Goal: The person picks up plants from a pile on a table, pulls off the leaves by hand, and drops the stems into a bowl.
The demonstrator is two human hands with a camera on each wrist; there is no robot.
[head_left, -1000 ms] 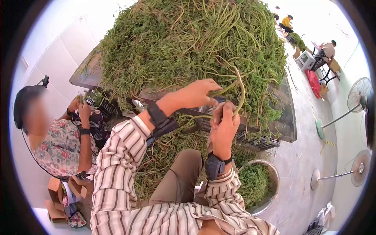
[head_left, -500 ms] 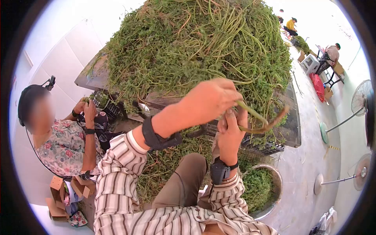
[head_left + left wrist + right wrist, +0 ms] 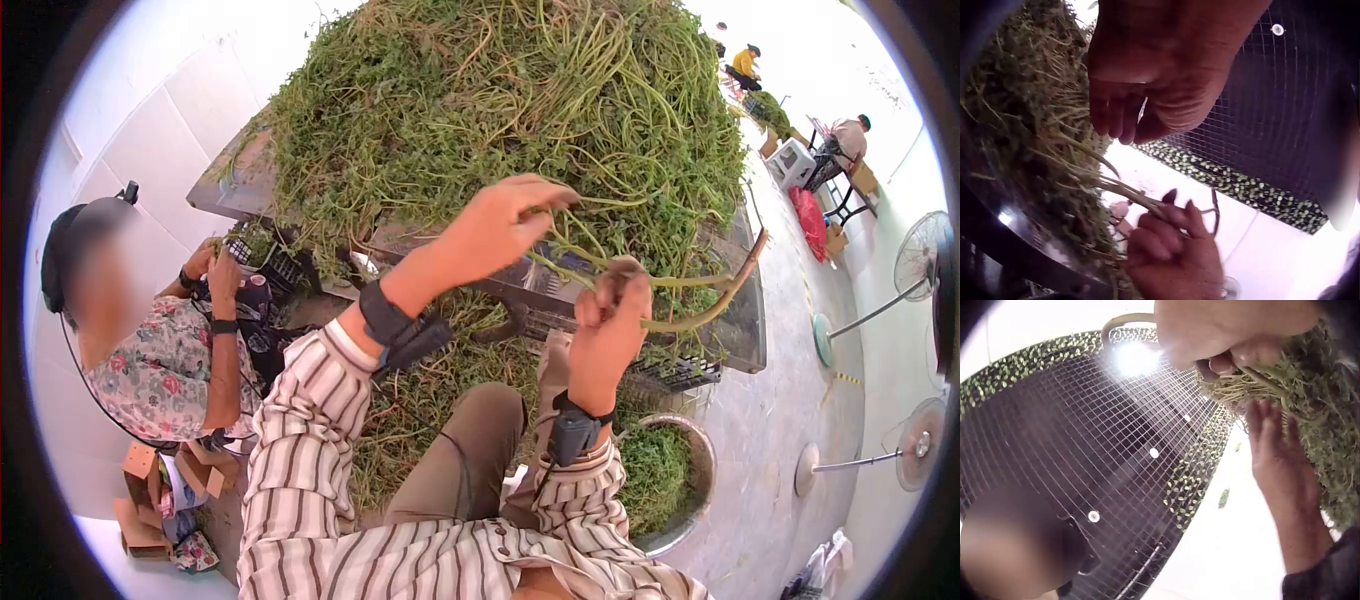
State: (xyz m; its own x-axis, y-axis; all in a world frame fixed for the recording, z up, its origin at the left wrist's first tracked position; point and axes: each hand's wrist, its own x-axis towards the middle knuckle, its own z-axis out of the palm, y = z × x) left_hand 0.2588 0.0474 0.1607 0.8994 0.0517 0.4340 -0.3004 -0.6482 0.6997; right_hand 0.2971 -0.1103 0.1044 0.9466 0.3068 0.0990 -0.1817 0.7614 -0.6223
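Observation:
My right hand (image 3: 612, 305) pinches a thick, forked green stem (image 3: 690, 324) between thumb and fingers, in front of the pile's near edge. The stem's brownish end juts out to the right; thinner green shoots run left from the fist. In the left wrist view these shoots (image 3: 1129, 195) stretch from the right hand (image 3: 1175, 256) toward the greens. My left hand (image 3: 500, 225) is up and left of the right one, fingers pointing at the shoots. Its fingers look fairly straight in the right wrist view, where the left hand (image 3: 1279, 456) shows beside the pile.
A big heap of leafy stems (image 3: 480, 130) covers the dark table (image 3: 225, 190). Below right stands a metal basin (image 3: 708, 470) of greens beside a black crate (image 3: 680, 375). More stems lie around my legs. A person (image 3: 160, 370) sits at left; fans (image 3: 915, 445) stand at right.
The left hand came over the right one and the stem, then drew back up and left. The stem has swung so its brownish end points right; the right hand moved slightly right.

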